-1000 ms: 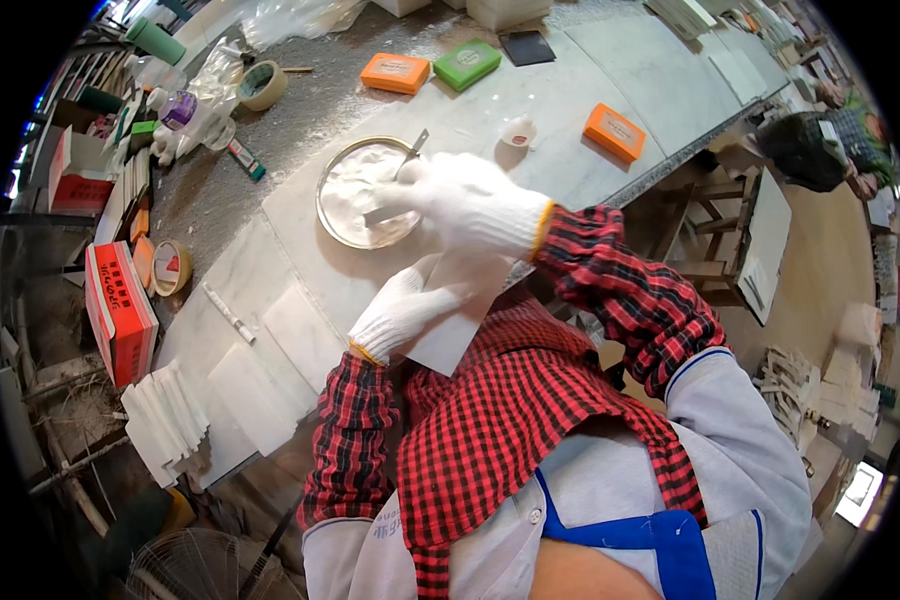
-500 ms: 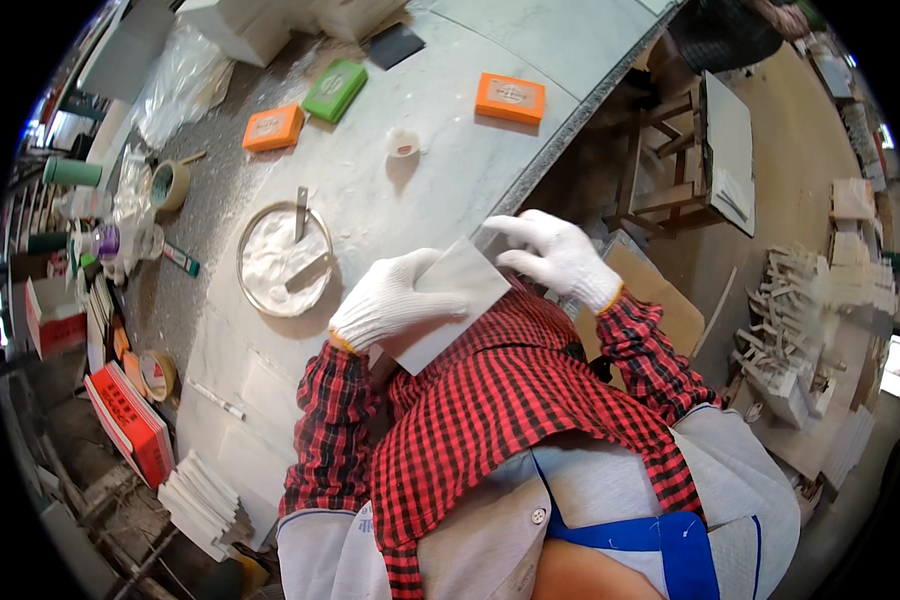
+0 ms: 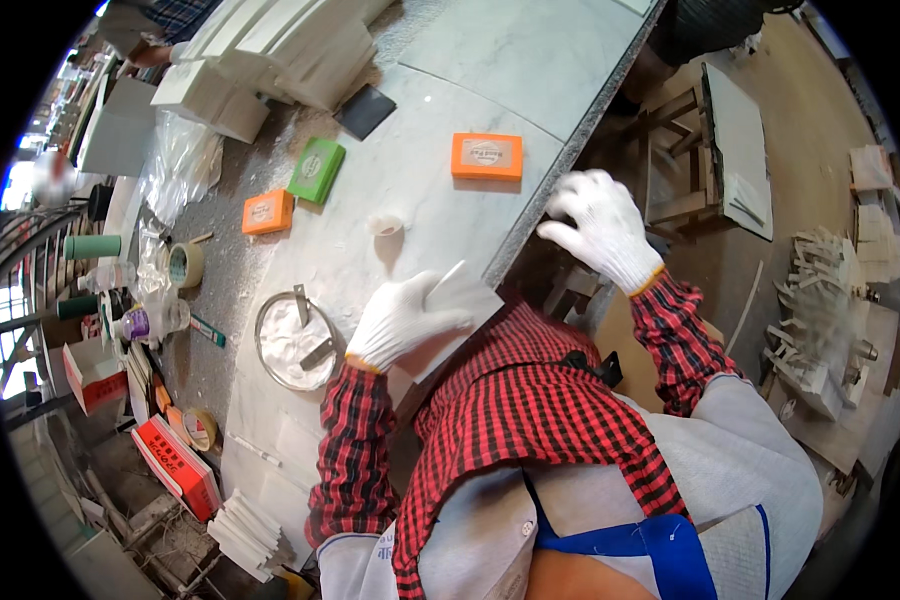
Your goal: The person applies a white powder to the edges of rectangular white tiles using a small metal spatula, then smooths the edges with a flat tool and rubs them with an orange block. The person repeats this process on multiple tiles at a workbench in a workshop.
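A flat white rectangular tile (image 3: pixel 476 303) is gripped at its left side by my left hand (image 3: pixel 400 322), in a white knit glove, thumb across its face. The tile is held tilted just in front of my red-and-black checked apron. My right hand (image 3: pixel 600 225), gloved the same way, is raised beyond the table edge, apart from the tile. Its fingers are bent but apart, with nothing visible in them. Left of my left hand sits a round bowl (image 3: pixel 261 352) of white powder or paste (image 3: pixel 288 342) with two metal scrapers (image 3: pixel 302 302) in it.
On the table (image 3: pixel 470 240) lie a small white roll (image 3: pixel 386 227), orange boxes (image 3: pixel 486 157), a green box (image 3: pixel 316 170) and a dark square sheet (image 3: pixel 366 110). White blocks (image 3: pixel 315 55) stand at the back, tape (image 3: pixel 185 265) at left. A wooden stand (image 3: pixel 675 155) is at right.
My right hand has moved away from the tile, up and to the right. The tile stays in my left hand, and its tilt has changed. The whole view has shifted.
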Demonstrator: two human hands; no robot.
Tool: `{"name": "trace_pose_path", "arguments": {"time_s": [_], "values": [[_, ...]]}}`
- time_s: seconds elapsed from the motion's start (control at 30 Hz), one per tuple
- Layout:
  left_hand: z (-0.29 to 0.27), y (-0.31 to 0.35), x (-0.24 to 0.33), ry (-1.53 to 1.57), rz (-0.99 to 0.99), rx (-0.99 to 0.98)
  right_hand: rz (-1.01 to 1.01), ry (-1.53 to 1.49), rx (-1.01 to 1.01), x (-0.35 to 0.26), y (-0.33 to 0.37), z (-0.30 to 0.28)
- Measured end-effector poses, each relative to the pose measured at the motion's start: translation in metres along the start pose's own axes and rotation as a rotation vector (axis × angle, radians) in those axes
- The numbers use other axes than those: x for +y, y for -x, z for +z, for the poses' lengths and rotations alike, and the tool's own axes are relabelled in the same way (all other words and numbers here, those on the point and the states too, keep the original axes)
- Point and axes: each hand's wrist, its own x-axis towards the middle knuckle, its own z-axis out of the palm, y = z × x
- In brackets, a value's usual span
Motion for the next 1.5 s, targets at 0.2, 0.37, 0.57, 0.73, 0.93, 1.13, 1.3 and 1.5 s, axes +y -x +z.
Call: {"name": "trace_pose_path", "arguments": {"time_s": [0.2, 0.37, 0.57, 0.73, 0.93, 1.13, 1.3, 1.5], "values": [[0.016, -0.073, 0.04, -0.305, 0.11, -0.109, -0.101, -0.061, 0.164, -0.009, -0.076, 0.022], [0.019, -0.107, 0.048, -0.371, 0.121, -0.157, 0.034, -0.332, 0.181, 0.01, -0.07, 0.032], [0.019, -0.125, 0.054, -0.412, 0.163, -0.154, 0.672, -1.786, 0.264, 0.022, 0.024, 0.055], [0.017, -0.128, 0.062, -0.469, 0.223, -0.177, 0.729, -2.07, 0.346, -0.009, 0.055, 0.078], [0.03, -0.11, 0.054, -0.544, 0.476, 0.048, 0.737, -1.988, 0.341, -0.025, 0.057, 0.08], [0.052, -0.079, 0.036, -0.65, 0.53, 0.19, 0.895, -2.045, 0.391, -0.05, 0.082, 0.082], [0.071, -0.061, 0.028, -0.629, 0.498, 0.23, 1.035, -2.097, 0.519, -0.075, 0.088, 0.076], [0.087, -0.067, 0.007, -0.661, 0.553, 0.381, 0.895, -1.684, 0.558, -0.081, 0.097, 0.082]]}}
